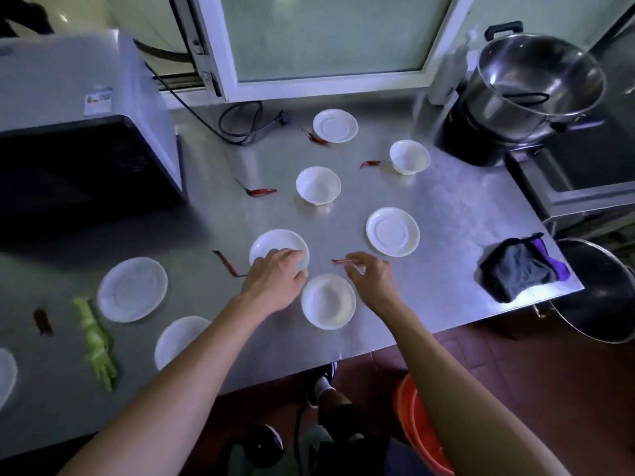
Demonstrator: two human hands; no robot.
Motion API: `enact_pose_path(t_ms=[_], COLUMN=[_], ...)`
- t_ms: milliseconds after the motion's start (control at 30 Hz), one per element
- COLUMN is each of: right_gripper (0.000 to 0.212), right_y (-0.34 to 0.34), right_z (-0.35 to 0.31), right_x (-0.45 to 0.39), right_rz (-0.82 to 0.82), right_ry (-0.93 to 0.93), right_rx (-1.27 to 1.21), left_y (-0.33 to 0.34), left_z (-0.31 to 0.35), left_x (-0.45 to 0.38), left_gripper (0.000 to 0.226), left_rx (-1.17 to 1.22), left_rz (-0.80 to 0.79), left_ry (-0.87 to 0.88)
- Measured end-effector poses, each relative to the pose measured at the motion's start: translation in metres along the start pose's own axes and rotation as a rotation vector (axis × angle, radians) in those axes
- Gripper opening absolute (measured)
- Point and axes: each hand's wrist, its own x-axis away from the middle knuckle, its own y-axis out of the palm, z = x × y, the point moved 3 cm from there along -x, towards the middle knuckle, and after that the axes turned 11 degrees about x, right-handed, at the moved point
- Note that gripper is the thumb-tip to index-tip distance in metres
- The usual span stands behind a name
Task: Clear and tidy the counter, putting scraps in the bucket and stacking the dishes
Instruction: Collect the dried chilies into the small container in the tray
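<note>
While right hand (369,276) fingers pinch one chili (340,261), left hand (275,280) fingers spread over saucer (271,243).

White round saucers (392,231) and small white bowls (318,184) dot the steel counter (453,214), with open lanes between; a grey microwave (82,132) blocks the left, a steel pot (536,87) the far right.

A steel counter (429,207) stands under a frosted window (326,32), above reddish-brown floor tiles (549,389).
</note>
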Motion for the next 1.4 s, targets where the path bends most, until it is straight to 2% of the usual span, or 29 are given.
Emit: enact_pose_path(t_ms=[167,367,500,733,933,1133,1400], right_gripper=[0.028,0.020,0.013,0.016,0.010,0.008,0.009], right_y=[0.002,0.015,0.022,0.031,0.025,0.026,0.045], right_z=[0.026,0.031,0.025,0.021,-0.010,-0.064,-0.110], right_x=[-0.042,-0.064,-0.066,-0.068,-0.085,-0.116,-0.156], right_rz=[-0.035,-0.103,-0.077,-0.086,0.024,0.107,0.107], right_ry=[0.046,-0.073,-0.176,-0.149,-0.069,-0.151,-0.199], right_rx=[0.084,0.190,0.300,0.516,0.422,0.307,0.241], left_y=[0.016,0.025,0.025,0.019,-0.003,-0.031,-0.056], left_z=[0.006,0.003,-0.004,-0.028,-0.055,-0.084,-0.117], left_x=[-0.042,-0.065,-0.074,-0.089,-0.104,-0.120,-0.142], left_gripper=[0.045,0.041,0.038,0.039,0.035,0.031,0.033], left_rx=[0.042,0.093,0.106,0.107,0.115,0.138,0.129], left_rz=[-0.045,-0.053,-0.052,-0.080,-0.031,0.049,0.126], left_ry=[-0.048,-0.104,-0.097,-0.067,-0.030,-0.034,-0.099])
